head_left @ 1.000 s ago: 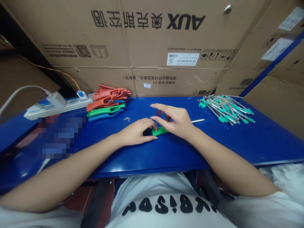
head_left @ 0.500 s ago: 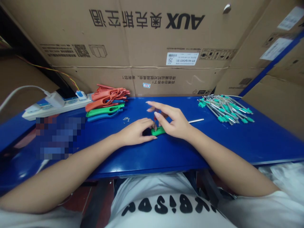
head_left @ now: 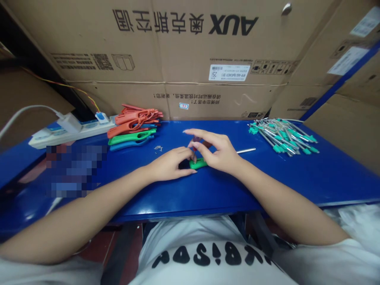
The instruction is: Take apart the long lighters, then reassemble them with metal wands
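My right hand [head_left: 221, 152] grips a small screwdriver [head_left: 194, 149] with a reddish handle, upright between thumb and fingers. Its shaft points down onto the left end of a green lighter body [head_left: 198, 163], the kind with a long barrel. The fingers of my left hand [head_left: 175, 164] close around that end and keep it on the table. A metal tube [head_left: 246, 151] sticks out to the right from behind my right hand, in line with the green body. The screwdriver's tip is too small to make out, and my right hand covers the body's middle.
Small screws [head_left: 158, 149] lie left of my hands on the blue table [head_left: 190, 198]. Orange, green and blue lighter shells [head_left: 133, 122] are piled at the back left, beside a power strip [head_left: 86, 132]. Metal tubes with teal parts [head_left: 283, 136] form a heap at the right. Cardboard [head_left: 178, 51] stands behind.
My right fingers have shifted slightly around the screwdriver's handle. Both hands and the green lighter body stay in the same place; the view has moved a little.
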The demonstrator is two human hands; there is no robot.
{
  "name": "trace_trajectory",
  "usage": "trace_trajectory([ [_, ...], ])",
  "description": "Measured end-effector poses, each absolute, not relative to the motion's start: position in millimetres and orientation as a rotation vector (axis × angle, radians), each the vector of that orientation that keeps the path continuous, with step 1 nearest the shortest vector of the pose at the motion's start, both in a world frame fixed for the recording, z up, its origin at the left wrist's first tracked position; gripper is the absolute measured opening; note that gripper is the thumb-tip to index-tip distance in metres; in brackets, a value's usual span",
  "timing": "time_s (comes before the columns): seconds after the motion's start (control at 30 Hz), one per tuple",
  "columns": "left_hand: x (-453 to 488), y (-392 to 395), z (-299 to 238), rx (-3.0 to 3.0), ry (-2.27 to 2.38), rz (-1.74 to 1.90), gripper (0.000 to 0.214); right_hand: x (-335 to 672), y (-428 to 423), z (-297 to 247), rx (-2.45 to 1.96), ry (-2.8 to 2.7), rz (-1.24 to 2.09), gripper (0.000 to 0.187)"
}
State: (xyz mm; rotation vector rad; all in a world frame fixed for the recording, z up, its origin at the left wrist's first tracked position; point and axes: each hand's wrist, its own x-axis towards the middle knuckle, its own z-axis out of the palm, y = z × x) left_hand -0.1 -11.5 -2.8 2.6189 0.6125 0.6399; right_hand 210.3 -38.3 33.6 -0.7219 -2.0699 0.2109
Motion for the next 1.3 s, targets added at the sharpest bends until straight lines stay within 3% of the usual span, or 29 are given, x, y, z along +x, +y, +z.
trace_trajectory([
  [0.17, -0.3, -11.4, -3.3, 2.625, 0.614, 0.654, 0.03, 212.1, -38.7, 35.1, -0.747, -2.08, -0.047, 0.023],
  [0.37, -0.2, -11.9, -1.3, 2.609, 0.604, 0.625, 0.024, 210.7, -37.5, 34.6, -0.702, -2.078, 0.287, 0.034],
  [0.57, 0.1, -11.5, -2.9, 2.627, 0.602, 0.651, 0.028, 214.0, -36.0, 34.0, -0.756, -2.068, 0.002, 0.024],
  [0.77, -0.1, -11.5, -3.0, 2.623, 0.584, 0.661, 0.024, 209.1, -38.6, 32.7, -0.626, -2.13, 0.279, 0.038],
  [0.97, -0.5, -11.7, -2.8, 2.632, 0.616, 0.642, 0.029, 210.9, -36.7, 32.7, -0.765, -2.06, -0.018, 0.024],
  [1.13, -0.1, -12.7, 0.2, 2.618, 0.605, 0.626, 0.026, 209.4, -37.6, 33.4, -0.715, -2.092, 0.195, 0.037],
  [1.3, -0.1, -12.1, -0.4, 2.624, 0.604, 0.627, 0.028, 209.9, -37.1, 33.0, -0.791, -2.053, 0.029, 0.024],
])
